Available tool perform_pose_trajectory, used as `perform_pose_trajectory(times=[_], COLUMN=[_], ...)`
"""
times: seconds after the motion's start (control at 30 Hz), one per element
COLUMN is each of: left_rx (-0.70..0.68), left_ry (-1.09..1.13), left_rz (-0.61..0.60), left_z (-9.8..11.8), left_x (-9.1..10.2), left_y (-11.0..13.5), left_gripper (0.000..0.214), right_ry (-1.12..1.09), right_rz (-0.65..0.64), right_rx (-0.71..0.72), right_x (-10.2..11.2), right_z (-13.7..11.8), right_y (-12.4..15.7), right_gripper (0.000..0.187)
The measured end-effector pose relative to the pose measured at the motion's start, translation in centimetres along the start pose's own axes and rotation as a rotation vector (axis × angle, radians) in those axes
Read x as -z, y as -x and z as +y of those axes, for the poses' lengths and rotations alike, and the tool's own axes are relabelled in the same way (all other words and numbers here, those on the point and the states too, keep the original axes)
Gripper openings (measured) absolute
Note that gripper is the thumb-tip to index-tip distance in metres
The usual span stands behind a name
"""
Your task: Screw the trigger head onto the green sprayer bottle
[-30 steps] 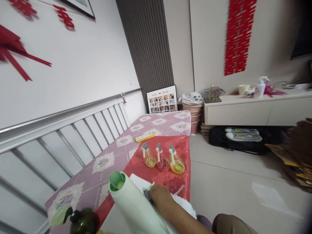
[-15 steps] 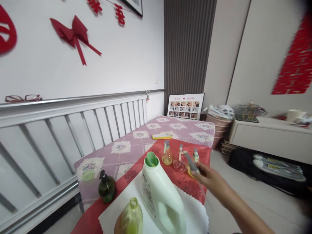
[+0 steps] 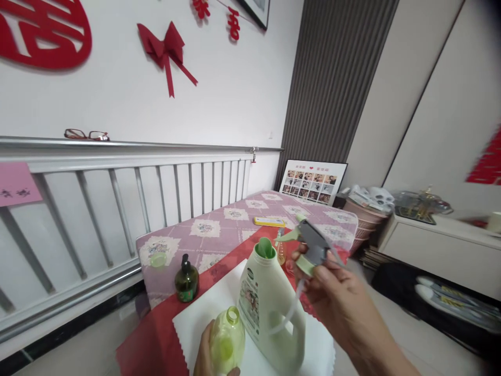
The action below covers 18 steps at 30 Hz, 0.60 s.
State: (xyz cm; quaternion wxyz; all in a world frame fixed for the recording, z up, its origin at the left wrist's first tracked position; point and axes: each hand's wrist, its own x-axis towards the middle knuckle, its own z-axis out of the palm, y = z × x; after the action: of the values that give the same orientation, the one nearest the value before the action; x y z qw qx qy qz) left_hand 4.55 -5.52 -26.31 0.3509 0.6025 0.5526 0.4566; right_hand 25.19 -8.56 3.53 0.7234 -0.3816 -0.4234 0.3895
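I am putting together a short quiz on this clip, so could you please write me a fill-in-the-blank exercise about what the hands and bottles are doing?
1. The right hand holds a grey and green ____ head with a thin tube hanging from it.
2. The left hand grips a small open bottle coloured ____.
3. The tall white jug stands on a ____ mat.
4. A pair of ____ rests on the rail by the wall.

Missing words: spray; green; white; glasses
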Motion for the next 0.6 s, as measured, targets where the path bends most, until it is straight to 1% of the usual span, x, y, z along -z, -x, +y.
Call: perform_pose_trajectory(times=[0.07, 0.13, 0.2, 0.27, 0.33, 0.47, 0.6], left_rx=[-0.020, -0.033, -0.041, -0.042, -0.033, -0.023, -0.056], left_ry=[-0.001, 0.007, 0.014, 0.017, 0.019, 0.053, 0.102], left_rz=[0.017, 0.013, 0.001, -0.012, -0.030, -0.065, -0.117], left_z=[-0.2, -0.3, -0.3, -0.3, -0.3, -0.9, -1.7], left_x=[-0.2, -0.3, -0.4, -0.4, -0.4, -0.4, -0.5], left_y=[0.0, 0.0, -0.2, -0.3, -0.4, -0.4, -0.5], left_gripper=[0.095, 0.096, 0.097, 0.097, 0.098, 0.101, 0.102], right_ry=[-0.035, -0.029, -0.023, -0.015, 0.009, 0.083, 0.187], right_rz=[-0.035, -0.063, -0.057, -0.039, -0.049, -0.107, -0.117], right_rx=[-0.044, -0.028, -0.004, 0.015, 0.020, -0.021, -0.066], right_x=[-1.6, -2.7, -3.5, -4.2, -4.8, -5.7, -6.5], right_z=[1.0, 1.9, 2.6, 3.2, 3.9, 5.3, 6.5], right_y=[0.0, 0.0, -0.1, -0.2, -0.3, -0.7, -1.0], right_gripper=[0.028, 0.030, 0.031, 0.032, 0.032, 0.031, 0.033])
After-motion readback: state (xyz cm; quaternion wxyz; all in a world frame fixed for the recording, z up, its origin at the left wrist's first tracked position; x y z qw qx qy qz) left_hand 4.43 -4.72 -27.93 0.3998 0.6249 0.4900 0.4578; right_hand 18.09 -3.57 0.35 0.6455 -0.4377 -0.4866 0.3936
